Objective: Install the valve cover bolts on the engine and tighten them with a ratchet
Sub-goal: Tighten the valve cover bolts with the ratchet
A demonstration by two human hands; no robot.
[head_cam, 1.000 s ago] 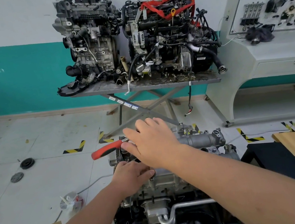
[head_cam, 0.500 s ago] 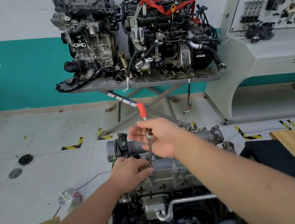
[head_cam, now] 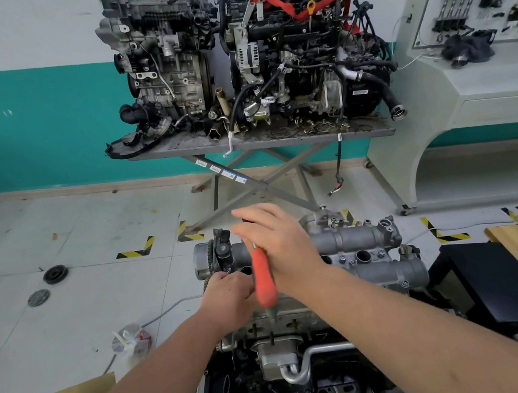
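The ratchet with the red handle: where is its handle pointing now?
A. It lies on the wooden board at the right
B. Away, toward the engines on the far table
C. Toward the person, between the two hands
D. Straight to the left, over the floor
C: the red handle of the ratchet runs down toward the camera, between the left hand and the right hand, over the engine.

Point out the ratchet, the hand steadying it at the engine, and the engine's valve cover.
ratchet [head_cam: 264, 281]: head view, middle of its red handle.
left hand [head_cam: 229, 295]: head view, back of the hand.
valve cover [head_cam: 353, 237]: head view, bare grey top right of the hands.
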